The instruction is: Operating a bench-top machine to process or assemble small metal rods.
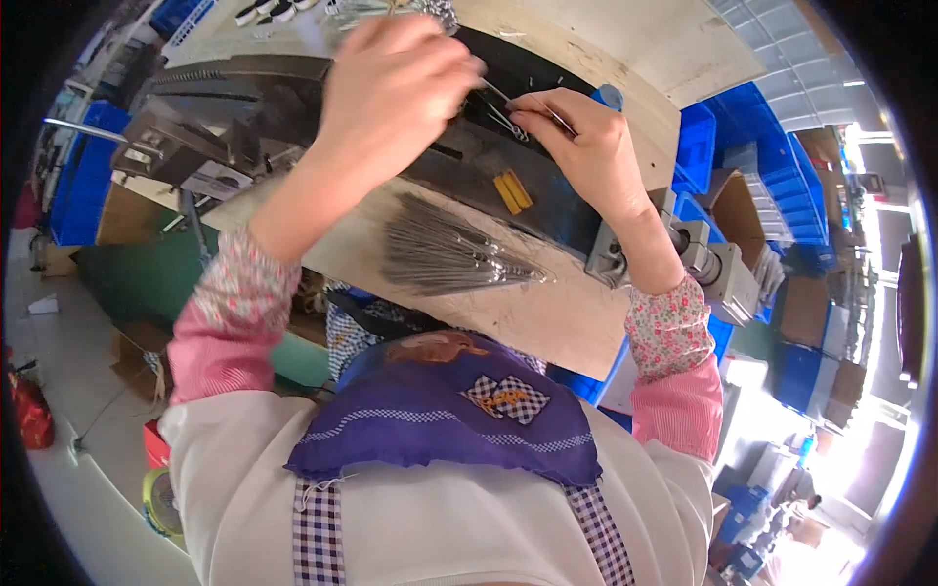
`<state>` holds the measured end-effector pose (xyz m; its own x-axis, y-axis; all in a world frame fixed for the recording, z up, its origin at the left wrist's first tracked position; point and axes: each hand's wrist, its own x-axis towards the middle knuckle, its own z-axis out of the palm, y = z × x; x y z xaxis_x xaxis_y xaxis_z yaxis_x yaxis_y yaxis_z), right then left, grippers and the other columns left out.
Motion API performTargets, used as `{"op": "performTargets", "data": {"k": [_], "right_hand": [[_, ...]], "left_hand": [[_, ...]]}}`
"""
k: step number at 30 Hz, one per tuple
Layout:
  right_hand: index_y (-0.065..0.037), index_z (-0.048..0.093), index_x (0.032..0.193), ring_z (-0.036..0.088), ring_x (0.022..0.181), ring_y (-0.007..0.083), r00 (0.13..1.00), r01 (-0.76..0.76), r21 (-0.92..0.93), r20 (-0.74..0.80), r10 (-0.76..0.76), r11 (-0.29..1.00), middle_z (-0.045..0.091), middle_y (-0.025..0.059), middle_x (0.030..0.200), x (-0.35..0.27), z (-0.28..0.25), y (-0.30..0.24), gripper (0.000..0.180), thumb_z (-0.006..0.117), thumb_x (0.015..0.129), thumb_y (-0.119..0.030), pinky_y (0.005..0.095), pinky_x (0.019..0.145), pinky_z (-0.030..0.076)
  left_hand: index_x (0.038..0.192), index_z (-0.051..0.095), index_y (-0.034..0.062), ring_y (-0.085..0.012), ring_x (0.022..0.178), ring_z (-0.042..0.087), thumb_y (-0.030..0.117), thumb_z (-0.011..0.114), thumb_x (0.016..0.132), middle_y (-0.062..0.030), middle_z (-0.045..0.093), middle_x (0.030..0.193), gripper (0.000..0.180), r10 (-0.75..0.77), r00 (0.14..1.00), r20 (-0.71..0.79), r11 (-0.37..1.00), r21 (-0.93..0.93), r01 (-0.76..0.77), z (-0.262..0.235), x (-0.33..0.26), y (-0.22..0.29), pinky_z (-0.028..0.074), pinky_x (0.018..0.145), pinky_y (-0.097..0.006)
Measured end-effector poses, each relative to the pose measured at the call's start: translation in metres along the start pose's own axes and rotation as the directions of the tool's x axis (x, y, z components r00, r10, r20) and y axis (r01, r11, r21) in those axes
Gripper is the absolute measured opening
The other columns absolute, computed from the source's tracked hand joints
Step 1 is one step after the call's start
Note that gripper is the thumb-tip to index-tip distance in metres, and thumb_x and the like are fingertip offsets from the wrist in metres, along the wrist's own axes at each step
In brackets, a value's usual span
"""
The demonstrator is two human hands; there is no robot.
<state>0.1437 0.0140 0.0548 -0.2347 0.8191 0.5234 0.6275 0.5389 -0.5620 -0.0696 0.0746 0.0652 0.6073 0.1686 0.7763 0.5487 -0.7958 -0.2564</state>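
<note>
Upper centre of frame: left hand (396, 83), fingers curled closed, pinching end of thin bent metal wire piece (503, 112). Right hand (581, 146), fingertips pinched shut on same wire's other end. Wire held over dark metal machine bed (508, 186). Centre: fanned bundle of thin grey metal rods (445, 256) lying on pale wooden bench (557, 313). Two small yellow blocks (512, 191) on bed, below hands.

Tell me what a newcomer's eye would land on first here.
Both hands meet at top centre: the left hand and right hand pinch thin bent metal wire pieces over a dark metal machine bed. Below them a fanned bundle of thin grey metal rods lies on the pale wooden bench.
</note>
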Motion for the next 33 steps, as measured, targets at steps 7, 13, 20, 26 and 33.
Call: {"op": "performTargets", "data": {"k": [7, 13, 20, 26, 33], "right_hand": [[-0.002, 0.067, 0.084, 0.064, 0.078, 0.0314, 0.991, 0.05, -0.089, 0.132, -0.038, 0.995, 0.067, 0.0119, 0.084, 0.009, 0.029, 0.012, 0.016, 0.068, 0.078, -0.017, 0.0367, 0.071, 0.052], [-0.002, 0.068, 0.082, 0.064, 0.077, 0.0321, 0.986, -0.026, -0.073, 0.164, 0.038, 0.997, 0.066, 0.0126, 0.081, 0.014, 0.027, 0.013, 0.018, 0.068, 0.077, -0.019, 0.0385, 0.071, 0.052], [-0.004, 0.066, 0.089, 0.063, 0.075, 0.0325, 0.988, 0.058, -0.198, 0.154, -0.027, 0.979, 0.063, 0.0124, 0.083, 0.012, 0.029, -0.008, 0.015, 0.067, 0.076, -0.009, 0.0383, 0.066, 0.052], [-0.008, 0.056, 0.108, 0.062, 0.08, 0.0393, 0.984, -0.125, -0.366, 0.07, 0.161, 0.922, 0.058, 0.017, 0.093, -0.08, 0.047, -0.02, 0.033, 0.069, 0.078, -0.015, 0.0456, 0.067, 0.053], [-0.003, 0.05, 0.092, 0.059, 0.077, 0.0413, 0.904, -0.367, -0.501, 0.004, 0.427, 0.784, 0.057, 0.0201, 0.09, -0.084, 0.053, 0.041, 0.023, 0.062, 0.087, -0.022, 0.0467, 0.064, 0.049]], "left_hand": [[0.077, 0.066, 0.0022, -0.0132, 0.04, 0.041, 0.06, 0.021, 0.098, -0.0062, 0.055, 0.054, 0.076, -0.023, 0.214, 0.977, -0.98, -0.065, 0.191, -0.025, -0.094, 0.087, 0.03, 0.037, -0.024], [0.099, 0.056, 0.0016, -0.0125, 0.037, 0.043, 0.047, 0.042, 0.096, -0.0092, 0.059, 0.066, 0.048, -0.136, 0.363, 0.922, -0.928, -0.246, 0.279, -0.039, -0.039, 0.059, 0.033, 0.031, -0.024], [0.097, 0.055, 0.0002, -0.0095, 0.045, 0.052, 0.012, 0.062, 0.086, -0.0055, 0.06, 0.066, 0.018, -0.46, 0.371, 0.807, -0.152, -0.483, 0.862, -0.012, -0.093, 0.082, 0.041, 0.043, -0.024], [0.08, 0.064, 0.0051, -0.0054, 0.042, 0.039, 0.055, 0.049, 0.092, 0.0028, 0.049, 0.056, 0.054, -0.712, -0.304, 0.633, -0.67, -0.484, 0.562, -0.039, -0.202, -0.001, 0.026, 0.037, -0.022], [0.092, 0.061, 0.0, -0.0055, 0.043, 0.036, 0.031, 0.055, 0.095, 0.0021, 0.046, 0.059, 0.031, -0.71, -0.068, 0.701, -0.612, -0.566, 0.553, -0.034, -0.195, -0.015, 0.022, 0.038, -0.022]]}}
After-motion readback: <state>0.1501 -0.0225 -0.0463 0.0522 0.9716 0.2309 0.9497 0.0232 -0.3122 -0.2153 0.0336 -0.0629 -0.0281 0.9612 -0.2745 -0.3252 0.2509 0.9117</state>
